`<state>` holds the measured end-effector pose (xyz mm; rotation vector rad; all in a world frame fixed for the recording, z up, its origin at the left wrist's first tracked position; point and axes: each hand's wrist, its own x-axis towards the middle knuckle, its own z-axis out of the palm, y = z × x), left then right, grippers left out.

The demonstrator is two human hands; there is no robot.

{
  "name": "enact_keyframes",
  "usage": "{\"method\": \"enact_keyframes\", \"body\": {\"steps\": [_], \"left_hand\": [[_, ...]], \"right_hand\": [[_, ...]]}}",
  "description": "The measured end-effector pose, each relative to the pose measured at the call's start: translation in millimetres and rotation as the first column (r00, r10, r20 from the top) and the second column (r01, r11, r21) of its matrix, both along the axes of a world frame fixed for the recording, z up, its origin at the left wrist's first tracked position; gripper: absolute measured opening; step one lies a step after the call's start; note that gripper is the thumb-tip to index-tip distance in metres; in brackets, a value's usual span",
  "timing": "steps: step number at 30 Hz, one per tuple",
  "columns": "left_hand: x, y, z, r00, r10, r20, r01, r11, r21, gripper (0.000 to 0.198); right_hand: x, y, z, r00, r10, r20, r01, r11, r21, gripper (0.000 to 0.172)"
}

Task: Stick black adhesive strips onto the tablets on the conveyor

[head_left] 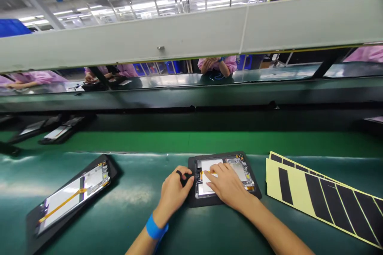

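Observation:
An opened tablet [239, 171] with a white battery, an orange ribbon cable and bare circuit parts lies on a black pad [202, 203] in front of me. My right hand [226, 183] rests over the battery, fingers apart, its tips touching the white surface near the orange cable. At the pad's left edge is my left hand [175, 191], thumb and forefinger curled close together. Something dark shows between them, too unclear to name. A black band circles one left finger, and a blue wrist strap [156, 227] is on that wrist.
Another opened tablet [74, 195] lies tilted on a black pad at left. Yellow sheets with black strips [299, 187] lie at right. Beyond runs a green belt [143, 141] carrying more tablets [61, 129]. People in pink sleeves [230, 63] sit behind the white crossbeam [119, 40].

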<state>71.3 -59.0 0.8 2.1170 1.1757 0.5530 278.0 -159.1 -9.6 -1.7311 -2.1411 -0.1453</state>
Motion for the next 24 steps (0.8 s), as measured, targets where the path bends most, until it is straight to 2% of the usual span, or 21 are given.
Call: {"method": "enact_keyframes", "body": {"steps": [6,14,19,24], "left_hand": [[28,-14,2.7,0.988,-0.014,-0.153,0.036,0.990,0.140,0.005],[40,-14,1.7,0.958,0.030,-0.285,0.047,0.965,0.258,0.007],[33,-11,0.3,0.964,0.013,-0.265,0.071,0.951,0.302,0.007],[12,-9,-0.9,0.968,-0.122,-0.219,0.198,0.910,0.365,0.020]], "right_hand": [[0,3,-5.9,0.994,0.009,0.105,-0.013,0.999,0.035,0.026],[-1,3,-3.3,0.992,0.017,0.123,-0.031,0.993,0.114,0.023],[-2,2,-3.0,0.989,0.014,0.149,-0.027,0.996,0.087,0.024],[-3,1,-1.7,0.987,0.022,0.158,-0.035,0.996,0.078,0.024]]}}
